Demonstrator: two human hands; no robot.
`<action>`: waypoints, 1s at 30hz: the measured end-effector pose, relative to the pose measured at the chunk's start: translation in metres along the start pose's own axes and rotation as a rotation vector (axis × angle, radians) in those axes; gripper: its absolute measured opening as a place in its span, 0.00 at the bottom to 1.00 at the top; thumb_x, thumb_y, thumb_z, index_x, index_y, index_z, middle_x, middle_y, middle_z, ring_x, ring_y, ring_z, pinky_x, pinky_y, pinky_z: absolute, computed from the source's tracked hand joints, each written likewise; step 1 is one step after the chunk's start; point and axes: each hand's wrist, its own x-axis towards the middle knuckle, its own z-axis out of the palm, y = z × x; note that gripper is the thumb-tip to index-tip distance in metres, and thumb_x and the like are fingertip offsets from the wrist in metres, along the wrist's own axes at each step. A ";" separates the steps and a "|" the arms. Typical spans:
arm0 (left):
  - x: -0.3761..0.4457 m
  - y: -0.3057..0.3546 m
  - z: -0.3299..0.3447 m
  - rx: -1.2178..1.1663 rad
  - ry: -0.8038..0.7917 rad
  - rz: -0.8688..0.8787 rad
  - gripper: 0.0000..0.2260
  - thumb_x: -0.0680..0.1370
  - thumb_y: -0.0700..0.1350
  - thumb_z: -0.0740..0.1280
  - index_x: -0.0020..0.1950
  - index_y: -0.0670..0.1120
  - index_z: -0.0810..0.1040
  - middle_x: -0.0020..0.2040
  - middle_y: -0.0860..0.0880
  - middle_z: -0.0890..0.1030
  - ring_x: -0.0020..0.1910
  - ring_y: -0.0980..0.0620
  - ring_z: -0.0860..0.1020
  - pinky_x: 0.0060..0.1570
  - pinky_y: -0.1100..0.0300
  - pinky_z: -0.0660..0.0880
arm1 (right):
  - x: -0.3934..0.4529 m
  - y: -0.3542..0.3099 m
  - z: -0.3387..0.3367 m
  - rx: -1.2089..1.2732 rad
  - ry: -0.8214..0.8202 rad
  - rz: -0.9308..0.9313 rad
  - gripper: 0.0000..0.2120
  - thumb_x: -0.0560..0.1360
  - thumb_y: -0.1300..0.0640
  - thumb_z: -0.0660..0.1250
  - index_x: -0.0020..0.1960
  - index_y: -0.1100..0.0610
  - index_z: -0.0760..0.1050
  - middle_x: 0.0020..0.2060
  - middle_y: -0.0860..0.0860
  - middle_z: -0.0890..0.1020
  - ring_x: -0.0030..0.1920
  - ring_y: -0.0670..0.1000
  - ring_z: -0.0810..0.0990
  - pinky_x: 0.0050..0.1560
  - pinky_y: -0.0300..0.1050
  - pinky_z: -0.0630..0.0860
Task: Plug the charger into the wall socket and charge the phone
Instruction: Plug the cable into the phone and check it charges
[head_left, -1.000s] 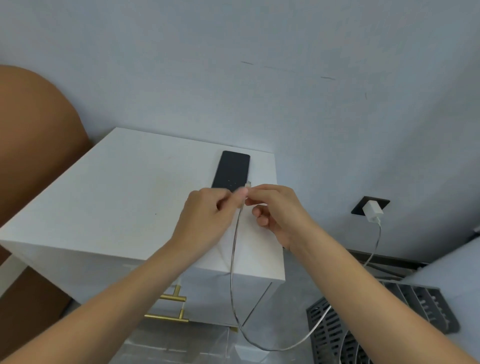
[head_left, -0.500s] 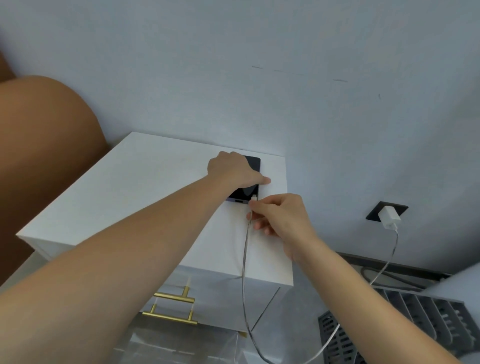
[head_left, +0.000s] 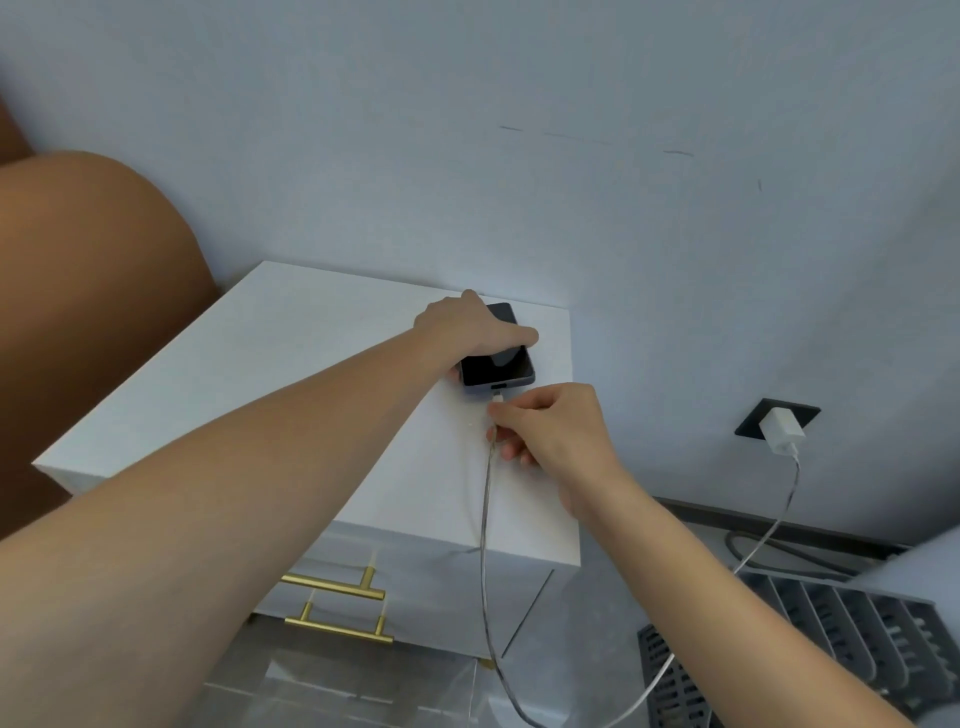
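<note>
At the middle of the frame, the left hand (head_left: 475, 327) presses the phone (head_left: 496, 364) on the white worktop (head_left: 311, 374) — the right hand (head_left: 556, 431) pinches the cable plug (head_left: 497, 397) just beside its port. The charger (head_left: 781, 430) sits in the wall socket (head_left: 753, 421) at right. Next, I think — a straight push in.

Left hand (head_left: 470, 332) reaches forward, arm extended, palm down, fingers curled in a clamped grip. Right hand (head_left: 550, 431) sits nearer, thumb and forefinger pinched together.
</note>
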 end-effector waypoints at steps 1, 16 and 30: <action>-0.001 0.000 0.000 -0.015 -0.010 -0.002 0.39 0.72 0.69 0.74 0.74 0.45 0.73 0.63 0.44 0.82 0.63 0.40 0.83 0.62 0.48 0.85 | 0.000 0.000 0.001 -0.003 0.007 -0.002 0.11 0.75 0.61 0.75 0.34 0.59 0.85 0.30 0.54 0.88 0.22 0.44 0.80 0.24 0.33 0.73; 0.002 -0.002 0.000 0.000 0.006 -0.003 0.31 0.73 0.67 0.74 0.62 0.47 0.70 0.58 0.45 0.82 0.60 0.40 0.83 0.60 0.49 0.85 | -0.002 -0.002 0.002 0.023 0.042 -0.010 0.09 0.75 0.60 0.74 0.36 0.58 0.85 0.31 0.54 0.88 0.23 0.43 0.79 0.22 0.33 0.71; 0.010 -0.005 0.009 0.040 0.119 0.074 0.44 0.71 0.70 0.73 0.78 0.45 0.69 0.55 0.47 0.76 0.53 0.42 0.74 0.35 0.55 0.66 | -0.001 -0.005 -0.001 0.033 0.040 0.034 0.10 0.76 0.60 0.74 0.37 0.60 0.85 0.28 0.52 0.86 0.22 0.42 0.77 0.23 0.32 0.71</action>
